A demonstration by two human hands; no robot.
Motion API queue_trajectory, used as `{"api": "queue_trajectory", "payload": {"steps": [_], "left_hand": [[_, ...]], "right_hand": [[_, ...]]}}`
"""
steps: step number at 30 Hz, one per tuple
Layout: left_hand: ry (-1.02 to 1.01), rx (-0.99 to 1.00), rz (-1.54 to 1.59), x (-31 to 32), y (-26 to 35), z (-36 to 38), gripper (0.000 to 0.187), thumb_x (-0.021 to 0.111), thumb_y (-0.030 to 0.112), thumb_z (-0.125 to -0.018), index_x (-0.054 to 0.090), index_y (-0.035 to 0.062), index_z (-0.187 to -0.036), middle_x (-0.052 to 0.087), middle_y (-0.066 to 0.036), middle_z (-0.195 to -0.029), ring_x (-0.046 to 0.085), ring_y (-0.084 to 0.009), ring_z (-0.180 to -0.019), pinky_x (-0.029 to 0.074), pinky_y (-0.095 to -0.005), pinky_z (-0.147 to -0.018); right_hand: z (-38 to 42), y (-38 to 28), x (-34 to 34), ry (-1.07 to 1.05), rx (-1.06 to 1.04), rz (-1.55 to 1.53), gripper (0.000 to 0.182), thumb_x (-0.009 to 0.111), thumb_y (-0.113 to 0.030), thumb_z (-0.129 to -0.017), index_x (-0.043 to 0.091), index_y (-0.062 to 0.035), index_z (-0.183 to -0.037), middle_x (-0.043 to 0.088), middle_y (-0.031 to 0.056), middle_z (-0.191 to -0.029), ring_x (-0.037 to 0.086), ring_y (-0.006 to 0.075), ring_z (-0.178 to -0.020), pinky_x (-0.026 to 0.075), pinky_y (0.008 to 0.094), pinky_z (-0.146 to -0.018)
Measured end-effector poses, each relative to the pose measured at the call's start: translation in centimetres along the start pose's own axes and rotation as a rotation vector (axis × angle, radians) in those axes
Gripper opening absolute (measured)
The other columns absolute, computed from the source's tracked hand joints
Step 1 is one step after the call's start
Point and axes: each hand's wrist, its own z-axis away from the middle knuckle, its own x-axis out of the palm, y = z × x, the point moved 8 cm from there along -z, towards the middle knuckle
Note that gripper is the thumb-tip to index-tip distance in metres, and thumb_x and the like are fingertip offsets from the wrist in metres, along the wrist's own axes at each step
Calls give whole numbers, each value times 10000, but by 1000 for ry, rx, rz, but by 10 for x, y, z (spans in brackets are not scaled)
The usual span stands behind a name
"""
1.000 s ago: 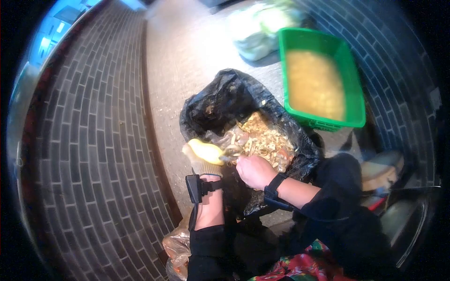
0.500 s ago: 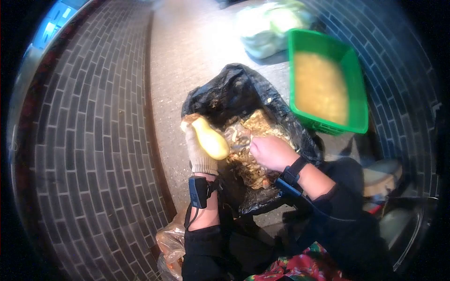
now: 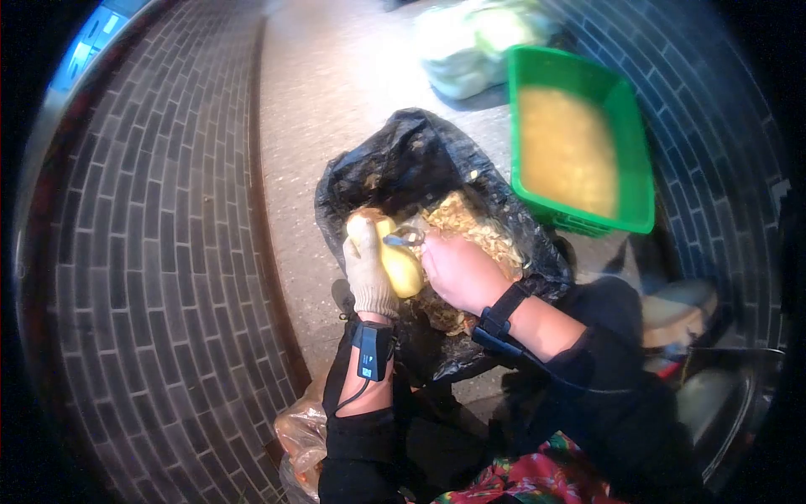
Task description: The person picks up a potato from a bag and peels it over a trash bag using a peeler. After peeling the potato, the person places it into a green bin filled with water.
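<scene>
My left hand (image 3: 368,260), in a cream knitted glove, is closed around a long, waisted, pale yellow peeled potato (image 3: 402,270). Brownish skin shows near its far end. Bare fingers of my right hand (image 3: 460,270) are closed on a small peeler (image 3: 406,239). Its bluish-grey head reaches to the potato's right side; whether it touches cannot be made out. Most of the peeler's handle is hidden in my fist. Below both hands lies an open black plastic bag (image 3: 357,181) holding a heap of pale and brown peelings (image 3: 495,239).
Right of the bag stands a green plastic crate (image 3: 628,143) with blurred yellowish contents. Behind it sits a pale, whitish-green plastic bag (image 3: 457,50). A clear bag (image 3: 302,433) rests by my left forearm. Brick walls (image 3: 159,252) run along both sides of the speckled floor (image 3: 294,202).
My left hand has turned its back upward over the potato and shifted slightly right. My right hand has moved left and up, bringing the peeler beside the potato.
</scene>
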Motion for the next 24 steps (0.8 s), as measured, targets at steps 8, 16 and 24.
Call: {"api": "queue_trajectory", "payload": {"steps": [8, 16, 24], "left_hand": [[265, -61, -75, -42, -5, -9, 536, 549, 516, -922, 555, 36, -1160, 636, -105, -989, 639, -188, -837, 534, -305, -710], [28, -241, 510, -38, 3, -24, 567, 424, 696, -884, 615, 180, -1020, 635, -75, -829, 612, -258, -668, 533, -437, -661], [-339, -321, 649, 30, 22, 16, 456, 406, 488, -981, 569, 112, -1182, 654, -55, -1016, 649, -206, -790, 550, -354, -678]], "right_hand": [[17, 1, 26, -207, -12, 71, 247, 462, -176, -919, 575, 24, -826, 618, 246, -685, 628, 411, -662, 499, 510, -636], [13, 11, 18, -349, 18, 125, 300, 399, -200, -932, 576, 26, -847, 621, 255, -760, 622, 428, -747, 484, 520, -712], [-6, 14, -14, -49, 72, -158, 306, 410, -258, -971, 545, -2, -874, 605, 259, -805, 591, 437, -789, 446, 510, -710]]}}
